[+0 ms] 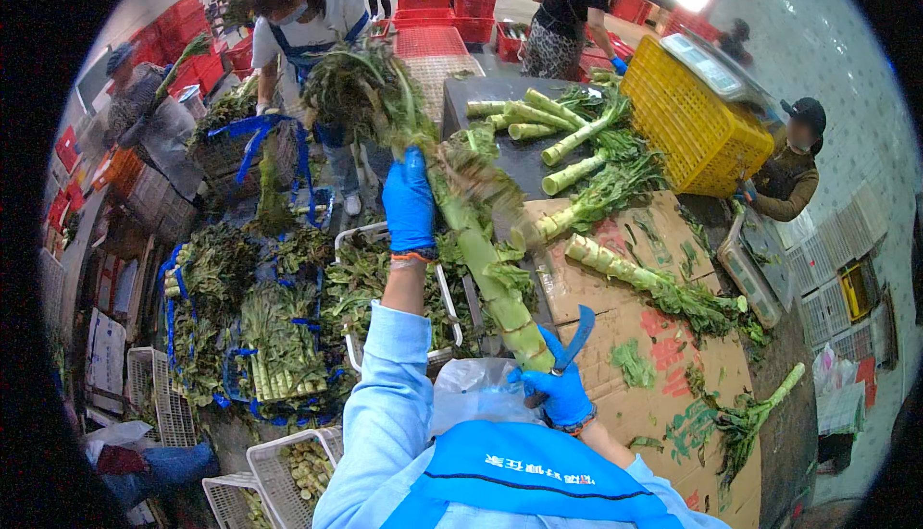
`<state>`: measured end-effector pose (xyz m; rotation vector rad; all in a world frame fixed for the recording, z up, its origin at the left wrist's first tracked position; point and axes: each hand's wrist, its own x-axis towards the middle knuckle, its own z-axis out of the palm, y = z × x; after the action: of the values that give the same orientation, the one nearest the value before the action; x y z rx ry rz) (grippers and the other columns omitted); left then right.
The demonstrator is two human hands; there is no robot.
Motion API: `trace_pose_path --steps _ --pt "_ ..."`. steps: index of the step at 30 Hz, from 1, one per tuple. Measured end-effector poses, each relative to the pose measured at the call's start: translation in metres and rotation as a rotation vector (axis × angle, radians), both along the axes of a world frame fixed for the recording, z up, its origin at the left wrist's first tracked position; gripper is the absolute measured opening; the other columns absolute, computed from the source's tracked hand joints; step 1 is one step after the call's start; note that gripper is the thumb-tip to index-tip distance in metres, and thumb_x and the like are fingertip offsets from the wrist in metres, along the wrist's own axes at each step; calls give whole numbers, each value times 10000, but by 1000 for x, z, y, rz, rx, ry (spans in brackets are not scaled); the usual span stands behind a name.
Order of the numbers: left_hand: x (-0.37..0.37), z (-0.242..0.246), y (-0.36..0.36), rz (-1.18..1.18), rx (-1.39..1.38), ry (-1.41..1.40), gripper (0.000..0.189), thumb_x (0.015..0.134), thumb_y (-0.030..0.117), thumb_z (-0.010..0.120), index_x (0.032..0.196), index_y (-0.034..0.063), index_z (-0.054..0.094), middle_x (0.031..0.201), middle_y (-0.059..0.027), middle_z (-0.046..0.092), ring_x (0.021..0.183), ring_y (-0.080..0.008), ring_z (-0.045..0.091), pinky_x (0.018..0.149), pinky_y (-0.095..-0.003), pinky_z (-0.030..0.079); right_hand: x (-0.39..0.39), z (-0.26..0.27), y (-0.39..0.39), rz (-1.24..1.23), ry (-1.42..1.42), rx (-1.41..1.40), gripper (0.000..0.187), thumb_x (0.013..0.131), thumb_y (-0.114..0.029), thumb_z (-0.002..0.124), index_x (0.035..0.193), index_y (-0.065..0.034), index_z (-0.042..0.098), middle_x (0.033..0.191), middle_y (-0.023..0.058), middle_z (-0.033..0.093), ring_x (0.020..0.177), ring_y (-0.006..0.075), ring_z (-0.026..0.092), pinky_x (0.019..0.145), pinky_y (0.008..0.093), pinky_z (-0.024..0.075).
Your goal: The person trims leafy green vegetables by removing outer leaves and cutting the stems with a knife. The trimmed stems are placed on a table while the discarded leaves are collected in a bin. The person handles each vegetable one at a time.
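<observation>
My left hand (409,201), in a blue glove, grips a large celtuce stem (484,262) near its leafy top, where leaves hang blurred. In my right hand (559,385), also gloved in blue, is a knife with a curved blue blade (580,334); the stem's cut lower end rests against this hand. The celtuce slants from upper left to lower right above the table's near edge. To its right, another trimmed celtuce (613,261) lies on flattened cardboard (598,406), with leaf scraps about it. Several more stems (570,150) lie farther back on the dark table.
A white crate of leaves (353,356) stands left of the table. Bundled celtuces (281,341) lie farther left. A yellow crate (696,118) with a scale (703,60) on it stands back right, beside a person (789,169). Another person (317,32) stands across, at upper left.
</observation>
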<state>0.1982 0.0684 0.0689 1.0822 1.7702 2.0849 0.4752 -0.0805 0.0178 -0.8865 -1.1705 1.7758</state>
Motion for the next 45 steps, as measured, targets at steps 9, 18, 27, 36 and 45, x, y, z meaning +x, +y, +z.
trace_pose_path --steps 9,18,27,36,45 --pt "5 -43 31 -303 316 -699 178 938 225 462 969 94 578 700 25 527 551 -71 423 463 -224 328 24 -36 4 319 657 -463 559 827 -195 540 1339 -35 383 1263 150 517 770 182 561 596 273 446" --pt "-48 -69 -15 -179 -82 -866 455 873 379 578 1227 102 512 1192 -78 546 986 -217 536 758 -355 465 25 -44 6 275 682 -528 556 833 -179 541 1340 -22 377 1286 147 502 794 192 569 620 285 454" --pt "-20 -16 -5 -751 390 -1026 386 917 391 506 1163 99 563 1029 -81 636 883 -207 614 755 -390 515 21 -43 1 253 340 -483 511 799 -180 596 1266 -35 451 1068 126 611 724 169 565 609 261 458" --pt "-21 -10 -10 -610 572 -1030 344 898 249 540 1157 23 547 1002 -109 639 921 -221 596 916 -388 447 4 -28 -8 280 412 -712 598 811 -168 592 1365 -105 374 1069 109 604 705 158 570 629 260 477" --pt "7 -13 -38 -708 474 -755 462 890 241 539 1212 -77 448 758 -52 569 896 -239 597 929 -368 414 -16 -31 6 502 897 -945 677 799 -417 601 1276 20 403 985 145 585 564 98 463 549 262 411"
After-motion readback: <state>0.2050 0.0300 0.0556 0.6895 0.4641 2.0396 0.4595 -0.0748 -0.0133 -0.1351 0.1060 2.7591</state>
